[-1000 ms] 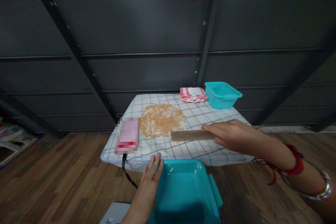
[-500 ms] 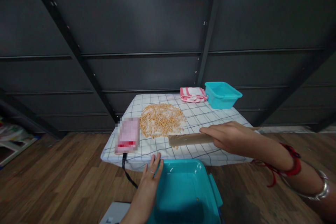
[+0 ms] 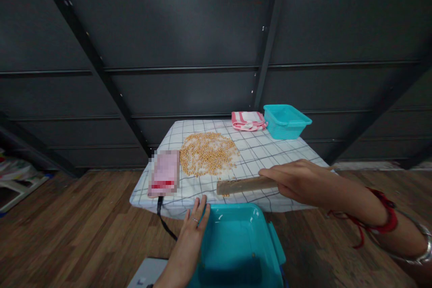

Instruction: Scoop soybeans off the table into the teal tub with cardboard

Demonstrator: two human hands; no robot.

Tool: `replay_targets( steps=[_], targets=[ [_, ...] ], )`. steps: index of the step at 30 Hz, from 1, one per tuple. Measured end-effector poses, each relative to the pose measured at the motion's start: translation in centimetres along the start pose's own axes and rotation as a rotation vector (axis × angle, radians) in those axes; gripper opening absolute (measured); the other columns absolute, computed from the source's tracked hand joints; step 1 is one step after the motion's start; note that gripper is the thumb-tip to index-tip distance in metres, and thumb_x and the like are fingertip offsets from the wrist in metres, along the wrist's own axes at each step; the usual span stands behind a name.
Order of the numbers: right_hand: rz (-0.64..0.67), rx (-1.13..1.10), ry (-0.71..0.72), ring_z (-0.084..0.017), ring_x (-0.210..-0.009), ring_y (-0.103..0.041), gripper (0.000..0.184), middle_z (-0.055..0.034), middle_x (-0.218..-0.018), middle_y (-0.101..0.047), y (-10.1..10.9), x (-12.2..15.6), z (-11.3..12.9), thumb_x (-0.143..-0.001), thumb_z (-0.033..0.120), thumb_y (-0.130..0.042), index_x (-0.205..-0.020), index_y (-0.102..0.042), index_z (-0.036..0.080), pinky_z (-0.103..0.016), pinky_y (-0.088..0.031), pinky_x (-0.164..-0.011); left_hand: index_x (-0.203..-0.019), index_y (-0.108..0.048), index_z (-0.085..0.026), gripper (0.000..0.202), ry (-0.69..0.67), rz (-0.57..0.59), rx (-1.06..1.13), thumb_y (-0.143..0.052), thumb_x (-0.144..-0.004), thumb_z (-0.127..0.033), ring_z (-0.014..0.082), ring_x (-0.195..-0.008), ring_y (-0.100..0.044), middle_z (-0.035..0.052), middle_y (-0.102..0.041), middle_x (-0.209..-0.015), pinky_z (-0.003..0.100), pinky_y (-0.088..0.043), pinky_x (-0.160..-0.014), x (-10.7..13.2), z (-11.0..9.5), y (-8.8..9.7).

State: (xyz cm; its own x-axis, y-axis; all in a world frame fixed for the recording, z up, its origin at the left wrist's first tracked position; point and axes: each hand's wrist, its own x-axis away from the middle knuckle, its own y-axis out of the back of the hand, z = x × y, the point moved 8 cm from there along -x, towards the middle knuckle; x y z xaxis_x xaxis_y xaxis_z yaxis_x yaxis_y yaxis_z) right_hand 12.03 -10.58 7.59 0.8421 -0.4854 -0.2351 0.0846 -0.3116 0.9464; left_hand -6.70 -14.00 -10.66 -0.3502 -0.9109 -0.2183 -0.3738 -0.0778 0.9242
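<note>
My right hand (image 3: 297, 179) is closed on a long brown strip of cardboard (image 3: 245, 185), which stands on its edge near the front of the table. A few loose beans (image 3: 225, 195) lie against the strip's front side. Beyond it, a wide patch of yellow beans (image 3: 212, 155) mixed with white grains is spread over the checked tablecloth (image 3: 266, 157). My left hand (image 3: 194, 222) rests on the left rim of a teal tub (image 3: 236, 238), fingers stretched out and apart. The tub sits just below the table's front edge, with a couple of beans on its floor.
At the back right stand a small turquoise basket (image 3: 286, 126) and a folded pink-and-white towel (image 3: 249, 121). A pink, blurred phone-like object (image 3: 165, 173) lies at the left, a black strap (image 3: 164, 222) hanging from it. A grey device (image 3: 148, 272) is at lower left.
My right hand and the cardboard strip have come slightly toward the table's front edge, the hand also a little to the right. My left hand and the tub have stayed put.
</note>
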Motion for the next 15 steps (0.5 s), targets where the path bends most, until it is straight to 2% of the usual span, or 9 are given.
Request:
replay_targets(
  steps=[9, 15],
  targets=[
    [0.044, -0.047, -0.015, -0.011, -0.055, -0.054, 0.026, 0.0007, -0.069, -0.061, 0.06, 0.09, 0.27, -0.076, 0.005, -0.04, -0.095, -0.054, 0.018, -0.023, -0.037, -0.049, -0.132, 0.011, -0.037, 0.089, 0.016, 0.033, -0.013, -0.017, -0.065, 0.015, 0.0215, -0.129, -0.007, 0.0021, -0.015, -0.144, 0.049, -0.028, -0.101, 0.28, 0.1, -0.34],
    [0.044, -0.047, -0.011, -0.011, -0.055, -0.054, 0.024, 0.001, -0.068, -0.061, 0.1, 0.09, 0.28, -0.077, 0.006, -0.041, -0.093, -0.054, 0.018, -0.023, -0.037, -0.05, -0.132, 0.012, -0.036, 0.088, -0.006, 0.028, -0.036, -0.019, -0.067, 0.015, 0.0233, -0.128, -0.004, 0.0045, -0.012, -0.144, 0.05, -0.029, -0.101, 0.08, -0.13, -0.48]
  ],
)
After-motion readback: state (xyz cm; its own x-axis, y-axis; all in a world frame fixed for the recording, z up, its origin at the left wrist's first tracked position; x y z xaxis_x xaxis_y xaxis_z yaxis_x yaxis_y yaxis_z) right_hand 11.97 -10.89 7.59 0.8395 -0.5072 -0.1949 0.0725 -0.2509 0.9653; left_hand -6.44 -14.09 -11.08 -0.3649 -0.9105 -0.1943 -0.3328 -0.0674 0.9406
